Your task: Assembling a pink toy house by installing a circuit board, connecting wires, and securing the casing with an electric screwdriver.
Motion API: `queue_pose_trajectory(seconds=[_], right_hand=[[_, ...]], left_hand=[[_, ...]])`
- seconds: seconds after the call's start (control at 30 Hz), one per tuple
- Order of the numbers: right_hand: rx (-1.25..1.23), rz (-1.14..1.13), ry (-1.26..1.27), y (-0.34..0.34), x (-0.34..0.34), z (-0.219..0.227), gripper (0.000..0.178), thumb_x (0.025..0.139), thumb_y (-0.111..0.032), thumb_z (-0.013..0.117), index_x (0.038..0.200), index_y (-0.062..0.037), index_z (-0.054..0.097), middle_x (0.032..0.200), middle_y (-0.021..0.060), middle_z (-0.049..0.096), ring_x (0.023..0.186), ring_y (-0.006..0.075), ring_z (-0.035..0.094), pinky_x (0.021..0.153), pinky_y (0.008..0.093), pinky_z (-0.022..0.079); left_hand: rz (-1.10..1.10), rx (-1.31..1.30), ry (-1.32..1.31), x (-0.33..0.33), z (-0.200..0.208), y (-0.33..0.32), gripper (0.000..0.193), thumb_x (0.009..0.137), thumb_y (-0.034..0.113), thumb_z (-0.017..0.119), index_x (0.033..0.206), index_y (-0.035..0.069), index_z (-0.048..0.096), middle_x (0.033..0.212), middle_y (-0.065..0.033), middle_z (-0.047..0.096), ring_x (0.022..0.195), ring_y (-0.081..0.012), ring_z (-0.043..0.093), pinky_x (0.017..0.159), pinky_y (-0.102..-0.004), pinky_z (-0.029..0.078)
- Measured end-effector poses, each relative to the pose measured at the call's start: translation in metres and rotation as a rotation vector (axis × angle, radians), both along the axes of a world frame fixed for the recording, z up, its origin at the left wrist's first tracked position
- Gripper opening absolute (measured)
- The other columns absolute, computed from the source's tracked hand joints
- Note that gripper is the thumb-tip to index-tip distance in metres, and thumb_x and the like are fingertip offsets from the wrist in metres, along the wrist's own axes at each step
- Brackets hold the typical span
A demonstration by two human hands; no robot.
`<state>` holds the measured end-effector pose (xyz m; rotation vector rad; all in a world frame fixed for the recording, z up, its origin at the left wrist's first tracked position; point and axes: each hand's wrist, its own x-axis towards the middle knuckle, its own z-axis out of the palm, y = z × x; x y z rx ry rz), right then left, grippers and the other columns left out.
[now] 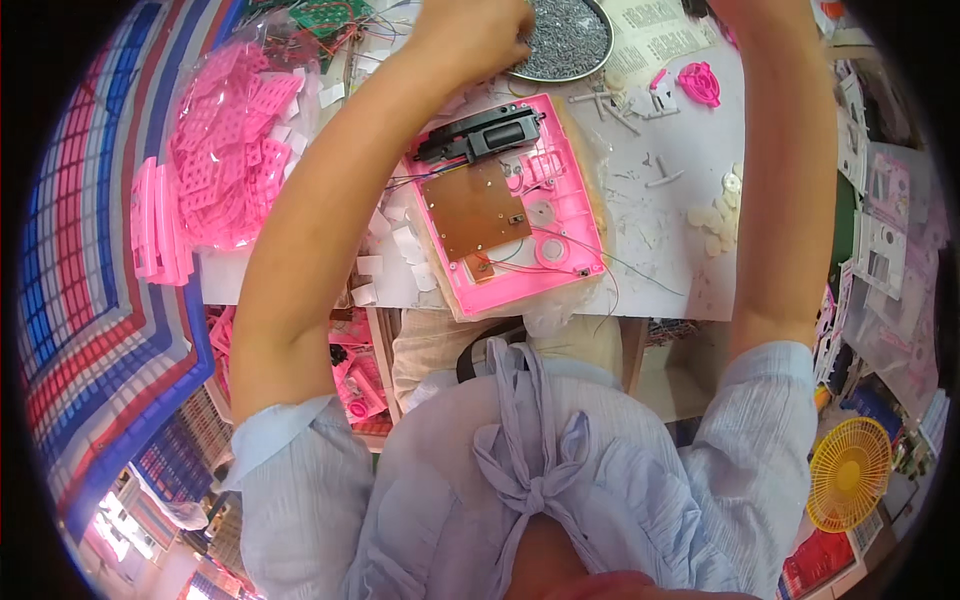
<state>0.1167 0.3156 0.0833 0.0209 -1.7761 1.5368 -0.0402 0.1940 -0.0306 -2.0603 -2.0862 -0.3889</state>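
Observation:
My left hand [487, 38] reaches to the rim of a round metal dish [568, 77] heaped with small grey screws [569, 38]. Its fingers are curled together; whatever they pinch is too small or hidden to make out. My right forearm [787, 190] runs up the right side, and the hand lies beyond the top edge. Below the dish sits an open pink plastic housing [479, 296] on a padded layer. Inside it are a brown circuit board [478, 211], a black speaker-like module [480, 135] and thin loose wires.
A clear bag of pink perforated parts [225, 150] lies at left, beside stacked pink strips [160, 225]. White pegs [617, 113], a round pink piece [698, 85] and pale discs [715, 222] lie to the right. An open drawer [360, 370] is below the table. A yellow fan [850, 474] stands lower right.

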Motion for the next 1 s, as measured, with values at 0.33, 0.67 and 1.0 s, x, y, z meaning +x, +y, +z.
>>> queue_pose_trajectory(seconds=[0.33, 0.67, 1.0], right_hand=[[-0.272, -0.169, -0.144, -0.05, 0.053, -0.007, 0.041, 0.094, -0.015, 0.065, 0.13, 0.0014, 0.053, 0.093, 0.0083, 0.065, 0.084, 0.018, 0.064, 0.076, 0.0358, 0.052], [-0.29, 0.463, 0.057, -0.111, 0.094, -0.023, 0.037, 0.099, -0.033, 0.065, 0.129, -0.0185, 0.05, 0.063, -0.0062, 0.049, 0.058, 0.0106, 0.045, 0.055, 0.0283, 0.041], [-0.338, 0.25, -0.067, -0.144, 0.08, -0.017, 0.034, 0.097, -0.028, 0.068, 0.122, -0.016, 0.049, 0.062, -0.0033, 0.048, 0.054, 0.0126, 0.044, 0.052, 0.0305, 0.041]], left_hand=[[-0.095, 0.008, -0.124, 0.016, 0.017, 0.009, 0.019, 0.083, 0.024, 0.063, 0.075, 0.01, 0.074, 0.084, -0.0107, 0.071, 0.086, -0.0305, 0.067, 0.08, -0.0493, 0.044], [-0.208, 0.093, -0.738, 0.096, 0.029, -0.143, 0.011, 0.081, 0.012, 0.075, 0.09, 0.014, 0.069, 0.082, 0.0011, 0.067, 0.077, -0.0187, 0.059, 0.084, -0.0397, 0.034], [-0.133, 0.185, -0.576, 0.104, 0.018, -0.153, 0.019, 0.074, 0.021, 0.081, 0.086, 0.013, 0.069, 0.089, 0.0013, 0.066, 0.085, -0.0182, 0.059, 0.089, -0.0446, 0.035]])
